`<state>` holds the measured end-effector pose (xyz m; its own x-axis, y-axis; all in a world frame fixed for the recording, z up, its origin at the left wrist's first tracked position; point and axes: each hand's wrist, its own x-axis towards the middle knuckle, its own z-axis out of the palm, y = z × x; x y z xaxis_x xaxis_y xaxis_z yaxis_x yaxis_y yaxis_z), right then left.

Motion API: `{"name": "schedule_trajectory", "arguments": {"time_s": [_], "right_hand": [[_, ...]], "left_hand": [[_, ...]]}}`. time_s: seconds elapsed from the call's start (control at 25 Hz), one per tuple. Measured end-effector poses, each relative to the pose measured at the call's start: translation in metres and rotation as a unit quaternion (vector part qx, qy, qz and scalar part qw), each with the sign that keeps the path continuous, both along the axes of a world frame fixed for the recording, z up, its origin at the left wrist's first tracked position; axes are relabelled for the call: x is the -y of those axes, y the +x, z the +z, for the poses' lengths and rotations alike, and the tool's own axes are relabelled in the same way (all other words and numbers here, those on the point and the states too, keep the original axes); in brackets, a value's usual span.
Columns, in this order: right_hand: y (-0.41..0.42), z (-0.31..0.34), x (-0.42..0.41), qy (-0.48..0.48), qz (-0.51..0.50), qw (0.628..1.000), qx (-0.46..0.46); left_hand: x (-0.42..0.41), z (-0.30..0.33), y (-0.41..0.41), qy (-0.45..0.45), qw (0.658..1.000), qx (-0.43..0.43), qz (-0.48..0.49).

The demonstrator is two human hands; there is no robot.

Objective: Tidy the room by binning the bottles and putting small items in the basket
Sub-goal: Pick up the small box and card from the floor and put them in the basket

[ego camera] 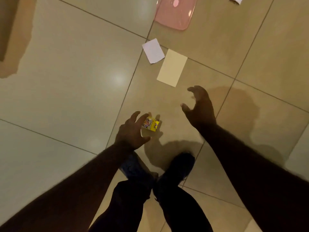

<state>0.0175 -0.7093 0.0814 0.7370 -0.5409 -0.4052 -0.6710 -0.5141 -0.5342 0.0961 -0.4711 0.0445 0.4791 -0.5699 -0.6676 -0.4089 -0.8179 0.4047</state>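
Head view, looking down at a glossy beige tiled floor [70, 91] with dark grout lines.

Left hand [132, 131]: fingers spread and curved, right beside a small yellow cardboard box with printed graphics [151, 125]. The box sits at the fingertips; whether the fingers touch it or it rests on the floor cannot be told, as motion blur hides the contact. No closed grip is visible.

Right hand [199, 106]: released, fingers splayed and bent like a claw, holding nothing, well apart from the box and off to its right.

Beyond the hands: a cream rectangular card [172, 67] lies flat on the floor, and a white scrap of paper with a torn lower edge [153, 50] lies just beside its upper left corner. Farther up, a pink translucent plastic lid with rounded corners [175, 12] lies on the tiles, cut by the top edge. Another white scrap [236, 0] shows at the top right edge.

Below the hands: dark trouser legs [175, 206] and a dark shoe [180, 164].
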Motion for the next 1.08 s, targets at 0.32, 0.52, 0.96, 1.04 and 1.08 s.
{"name": "schedule_trajectory", "arguments": {"time_s": [0.32, 0.52, 0.96, 1.04, 1.08], "right_hand": [[0.02, -0.124, 0.002, -0.022, -0.033, 0.999, -0.008], [0.043, -0.158, 0.002, -0.075, -0.103, 0.991, -0.046], [0.133, -0.192, -0.006, -0.003, -0.374, 0.901, -0.221], [0.133, -0.191, -0.003, 0.011, -0.356, 0.898, -0.258], [0.132, -0.189, -0.003, 0.02, -0.355, 0.896, -0.267]], "left_hand": [[0.0, -0.114, 0.002, -0.015, 0.99, 0.072, -0.122], [-0.01, -0.125, 0.019, -0.109, 0.987, 0.084, -0.084], [-0.049, -0.13, 0.072, -0.226, 0.937, 0.135, 0.232], [-0.054, -0.133, 0.077, -0.222, 0.936, 0.148, 0.232], [-0.054, -0.132, 0.078, -0.22, 0.935, 0.153, 0.231]]}}
